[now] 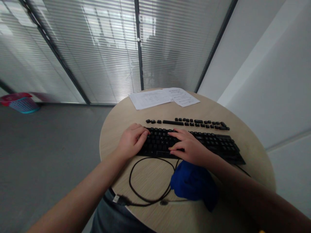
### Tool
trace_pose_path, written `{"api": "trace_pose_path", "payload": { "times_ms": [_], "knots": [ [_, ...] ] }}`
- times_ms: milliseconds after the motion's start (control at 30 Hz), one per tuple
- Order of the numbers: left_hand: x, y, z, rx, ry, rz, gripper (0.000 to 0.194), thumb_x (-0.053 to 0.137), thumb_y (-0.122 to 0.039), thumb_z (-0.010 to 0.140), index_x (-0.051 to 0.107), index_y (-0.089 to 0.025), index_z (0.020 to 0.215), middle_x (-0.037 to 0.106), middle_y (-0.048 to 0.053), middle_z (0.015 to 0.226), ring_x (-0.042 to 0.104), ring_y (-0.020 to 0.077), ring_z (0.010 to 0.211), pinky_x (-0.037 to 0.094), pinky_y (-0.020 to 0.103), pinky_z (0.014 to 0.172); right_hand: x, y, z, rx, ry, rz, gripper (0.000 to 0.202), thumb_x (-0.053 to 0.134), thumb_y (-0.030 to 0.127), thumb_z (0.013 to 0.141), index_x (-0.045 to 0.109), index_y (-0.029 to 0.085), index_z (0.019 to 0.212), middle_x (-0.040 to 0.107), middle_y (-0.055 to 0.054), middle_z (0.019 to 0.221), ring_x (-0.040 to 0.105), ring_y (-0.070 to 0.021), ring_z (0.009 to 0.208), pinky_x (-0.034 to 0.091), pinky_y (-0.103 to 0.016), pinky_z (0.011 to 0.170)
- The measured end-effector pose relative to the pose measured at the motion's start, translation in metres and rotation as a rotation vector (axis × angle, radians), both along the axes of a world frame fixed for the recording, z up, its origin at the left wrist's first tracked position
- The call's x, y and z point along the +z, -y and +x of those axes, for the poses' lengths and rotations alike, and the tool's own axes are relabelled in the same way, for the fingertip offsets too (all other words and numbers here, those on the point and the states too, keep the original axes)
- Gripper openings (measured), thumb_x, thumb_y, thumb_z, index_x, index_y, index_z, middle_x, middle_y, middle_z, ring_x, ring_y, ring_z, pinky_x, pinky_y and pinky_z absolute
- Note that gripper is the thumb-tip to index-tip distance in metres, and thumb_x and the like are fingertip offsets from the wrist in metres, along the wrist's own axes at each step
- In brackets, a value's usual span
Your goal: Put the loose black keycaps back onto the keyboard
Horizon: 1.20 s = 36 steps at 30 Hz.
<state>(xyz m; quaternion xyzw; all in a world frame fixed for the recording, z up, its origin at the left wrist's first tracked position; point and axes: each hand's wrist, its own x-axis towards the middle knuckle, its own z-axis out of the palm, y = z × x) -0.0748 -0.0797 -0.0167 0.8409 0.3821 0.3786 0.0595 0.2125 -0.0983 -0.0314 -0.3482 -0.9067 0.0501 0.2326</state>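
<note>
A black keyboard (157, 142) lies across the round table, with its space bar gone from the bottom row. My left hand (133, 139) is closed around the keyboard's left end, thumb on top near the keys. Over the middle of the keys is my right hand (191, 149), its fingers apart and touching the keyboard; no loose object shows between them. Behind the keyboard, detached black keycaps lie in two rows, among them a long space bar (173, 123). A blue cloth (193, 181) sits crumpled under my right wrist.
A looped black cable (131, 181) ends in a USB plug (119, 199) at the table's near edge. A thin tool with a dark tip (164, 203) lies partly beneath the cloth. Printed papers (153, 98) rest at the back. A plastic basket (24, 105) stands on the floor, left.
</note>
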Motion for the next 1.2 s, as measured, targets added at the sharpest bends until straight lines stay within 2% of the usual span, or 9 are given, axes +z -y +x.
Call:
{"api": "trace_pose_path", "payload": {
  "times_ms": [100, 200, 333, 467, 633, 700, 800, 933, 1200],
  "knots": [
    [-0.001, 0.007, 0.011, -0.11, -0.243, 0.093, 0.026, 0.05, -0.03, 0.1, 0.072, -0.018, 0.106, 0.068, 0.009, 0.096, 0.06, 0.0246, 0.091, 0.049, 0.042, 0.084, 0.002, -0.005, 0.007, -0.03, -0.156, 0.101, 0.014, 0.067, 0.03, 0.093, 0.081, 0.028, 0.096, 0.064, -0.003, 0.134, 0.051, -0.0269, 0.137, 0.041, -0.054, 0.116],
    [-0.003, 0.013, 0.022, -0.208, -0.43, 0.148, 0.028, 0.057, -0.03, 0.097, 0.072, -0.026, 0.12, 0.065, 0.011, 0.123, 0.058, 0.0302, 0.112, 0.047, 0.049, 0.097, 0.006, -0.019, 0.024, -0.214, -0.378, 0.132, 0.026, 0.057, 0.035, 0.099, 0.08, 0.023, 0.1, 0.072, -0.005, 0.114, 0.065, -0.0206, 0.116, 0.049, -0.044, 0.11],
    [-0.007, 0.016, 0.026, -0.235, -0.431, 0.163, 0.033, 0.062, -0.031, 0.095, 0.07, -0.03, 0.127, 0.056, 0.012, 0.143, 0.053, 0.0343, 0.127, 0.042, 0.054, 0.106, 0.007, -0.042, 0.054, -0.461, -0.468, 0.025, 0.035, 0.058, 0.047, 0.095, 0.08, 0.02, 0.099, 0.074, -0.007, 0.106, 0.069, -0.0216, 0.101, 0.054, -0.04, 0.099],
    [-0.011, 0.016, 0.025, -0.285, -0.41, 0.162, 0.033, 0.061, -0.033, 0.095, 0.068, -0.031, 0.127, 0.053, 0.012, 0.148, 0.05, 0.0349, 0.133, 0.038, 0.058, 0.111, 0.012, -0.067, 0.064, -0.581, -0.33, -0.089, 0.034, 0.06, 0.044, 0.09, 0.079, 0.02, 0.106, 0.074, -0.008, 0.105, 0.069, -0.0231, 0.099, 0.055, -0.041, 0.097],
    [-0.015, 0.015, 0.025, -0.306, -0.403, 0.149, 0.033, 0.063, -0.038, 0.095, 0.067, -0.03, 0.128, 0.051, 0.012, 0.151, 0.047, 0.0345, 0.138, 0.032, 0.061, 0.116, 0.023, -0.115, 0.049, -0.521, -0.053, -0.128, 0.026, 0.066, 0.026, 0.086, 0.079, 0.023, 0.108, 0.068, -0.005, 0.125, 0.063, -0.0226, 0.122, 0.044, -0.043, 0.117],
    [-0.015, 0.016, 0.025, -0.307, -0.405, 0.15, 0.033, 0.064, -0.038, 0.095, 0.067, -0.03, 0.126, 0.052, 0.012, 0.15, 0.047, 0.0339, 0.138, 0.032, 0.061, 0.116, 0.025, -0.133, 0.043, -0.491, 0.003, -0.18, 0.025, 0.068, 0.021, 0.083, 0.08, 0.024, 0.106, 0.067, -0.004, 0.128, 0.063, -0.0213, 0.123, 0.043, -0.041, 0.118],
    [-0.015, 0.016, 0.025, -0.298, -0.391, 0.167, 0.032, 0.066, -0.038, 0.094, 0.068, -0.03, 0.124, 0.054, 0.012, 0.149, 0.049, 0.0339, 0.136, 0.033, 0.061, 0.116, 0.024, -0.15, 0.036, -0.491, 0.053, -0.25, 0.023, 0.07, 0.022, 0.083, 0.08, 0.024, 0.103, 0.071, -0.003, 0.119, 0.066, -0.0212, 0.117, 0.047, -0.039, 0.114],
    [-0.016, 0.016, 0.024, -0.295, -0.362, 0.167, 0.032, 0.067, -0.039, 0.093, 0.069, -0.029, 0.123, 0.054, 0.011, 0.149, 0.049, 0.035, 0.136, 0.034, 0.061, 0.114, 0.02, -0.157, 0.031, -0.504, 0.094, -0.305, 0.022, 0.073, 0.027, 0.083, 0.08, 0.022, 0.103, 0.074, -0.005, 0.108, 0.068, -0.0227, 0.112, 0.05, -0.038, 0.109],
    [-0.016, 0.015, 0.024, -0.309, -0.368, 0.15, 0.031, 0.064, -0.043, 0.094, 0.07, -0.028, 0.122, 0.052, 0.012, 0.151, 0.048, 0.0363, 0.137, 0.038, 0.06, 0.11, 0.017, -0.158, 0.024, -0.5, 0.112, -0.356, 0.019, 0.068, 0.026, 0.088, 0.08, 0.022, 0.102, 0.075, -0.002, 0.104, 0.07, -0.0179, 0.102, 0.053, -0.03, 0.102]
  ]
}}
